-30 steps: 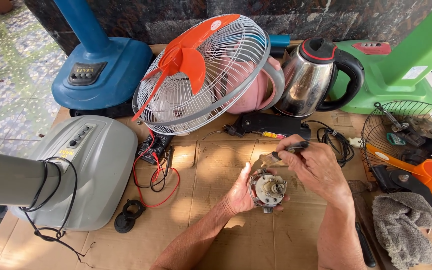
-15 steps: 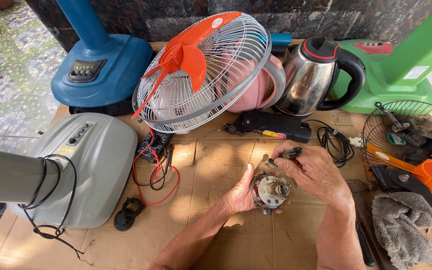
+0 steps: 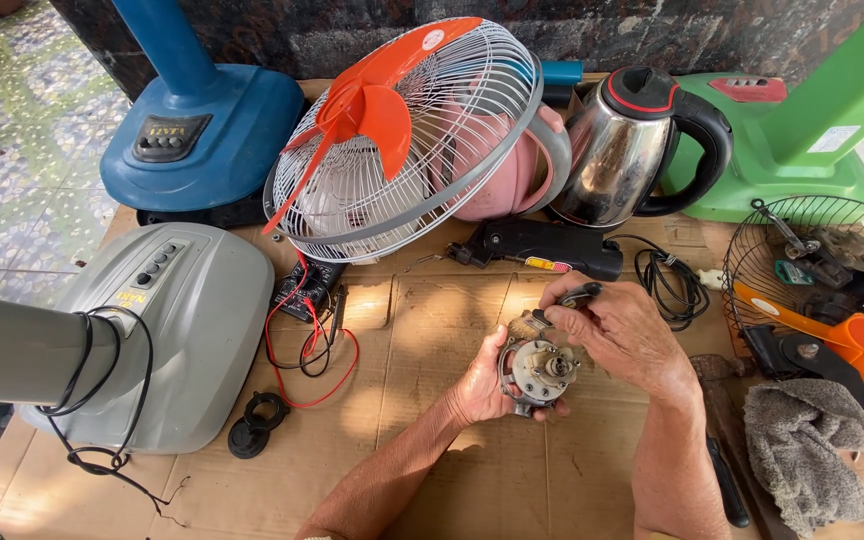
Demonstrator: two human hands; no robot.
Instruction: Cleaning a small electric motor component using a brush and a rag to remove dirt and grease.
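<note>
Down at the near edge both forearms are cut off by the frame, and the left hand (image 3: 480, 385) hides the back of the small round fan motor (image 3: 538, 368). Its grip is closed around that motor, fingers curled under the metal casing, shaft end facing up. Just beyond the motor, the right hand (image 3: 624, 335) pinches a small dark-handled brush (image 3: 558, 305), bristle end touching the motor's far rim; bristles are hard to make out. All this is above the cardboard-covered counter (image 3: 432, 470). Right of the motor lies a rumpled grey rag (image 3: 802, 450). Beyond the motor sit a white wire fan guard (image 3: 432, 150) with orange blades and a shiny steel kettle (image 3: 617, 155).
</note>
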